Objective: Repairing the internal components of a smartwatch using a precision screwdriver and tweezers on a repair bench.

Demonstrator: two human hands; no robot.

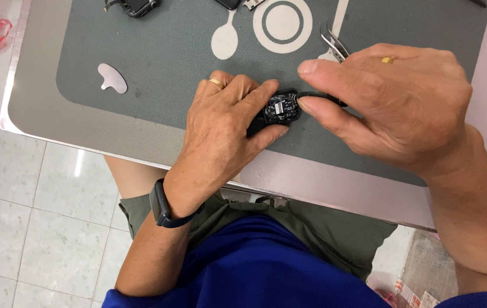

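**Small opened gadget held on grey mat**

The left hand (pixel 223 122) pins a small black gadget (pixel 281 108), circuitry exposed, on the grey mat (pixel 158 57). The right hand (pixel 391 102) pinches its black strap end (pixel 320 98). It looks light, fragile; best gripped by the casing edges. Tweezers (pixel 333 41) lie behind the right hand; a flat pry tool (pixel 111 77) lies well left.

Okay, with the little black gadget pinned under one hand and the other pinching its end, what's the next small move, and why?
Probably a gentle pull or wiggle with the right hand on the black piece it pinches. The left hand already pins the small black device, its inner parts exposed, flat on the grey mat, so it is braced. Tweezers lie close if fingers slip.
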